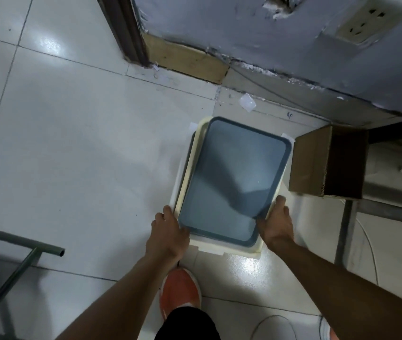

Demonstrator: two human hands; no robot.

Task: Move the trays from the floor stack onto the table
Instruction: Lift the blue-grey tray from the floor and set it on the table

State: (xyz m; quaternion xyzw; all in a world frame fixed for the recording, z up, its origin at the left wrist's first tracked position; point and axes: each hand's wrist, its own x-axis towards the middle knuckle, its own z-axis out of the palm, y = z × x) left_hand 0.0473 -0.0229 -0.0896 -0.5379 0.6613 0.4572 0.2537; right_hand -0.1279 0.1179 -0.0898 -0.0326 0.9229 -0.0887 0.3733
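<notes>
Lift level, both sides together, so the grey tray point(231, 182) comes off the stack point(234, 251) on the floor without dragging the cream ones beneath; your left hand point(168, 234) and right hand point(277, 223) clasp its near corners, fingers curled close under the rim; the tray is smooth, shallow, round-cornered, beside a cardboard box point(327, 163).

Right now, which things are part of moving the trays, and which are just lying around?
For the job:
- grey-blue rectangular plastic tray, top of the stack
- cream plastic tray beneath it
- left hand and right hand, gripping the tray's sides

Just lying about:
- open brown cardboard box
- white paper scrap
- wall socket
</notes>
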